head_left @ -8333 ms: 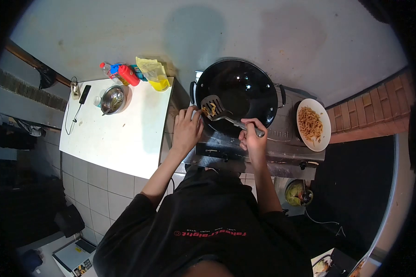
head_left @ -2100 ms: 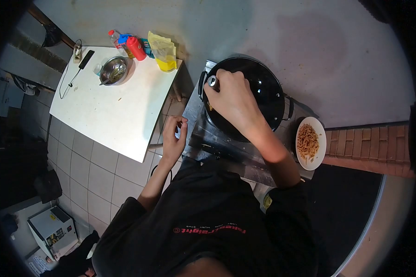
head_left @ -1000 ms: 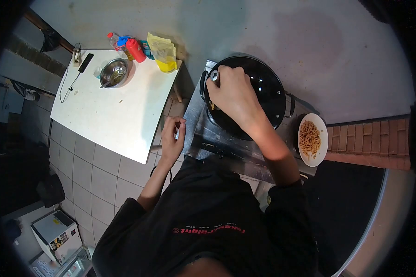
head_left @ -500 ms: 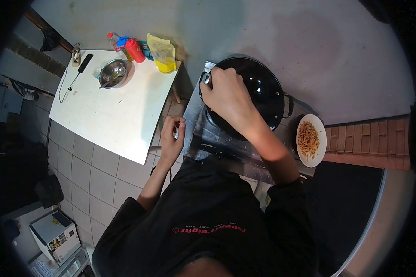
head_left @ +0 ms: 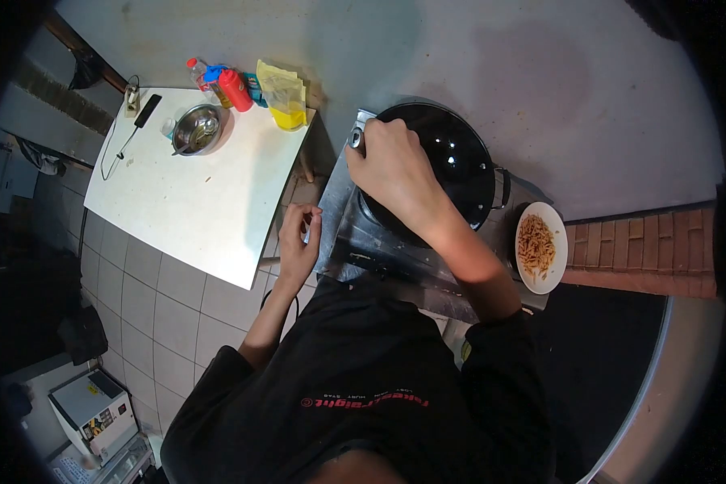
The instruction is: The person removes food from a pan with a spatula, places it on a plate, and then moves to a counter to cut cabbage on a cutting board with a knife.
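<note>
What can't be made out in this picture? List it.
Head view only.
- Tool below its handle: covered by the right hand.
- Near side of the wok: same hand.
- Whether the left hand pinches anything: too small.
- Label on the red bottle: too small.

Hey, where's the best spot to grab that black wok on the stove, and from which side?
Probably the small loop handle on the right rim of the wok, coming from the plate side. It juts clear of the round bowl and is free, while the right hand, gripping a metal handle, covers the left rim.
</note>
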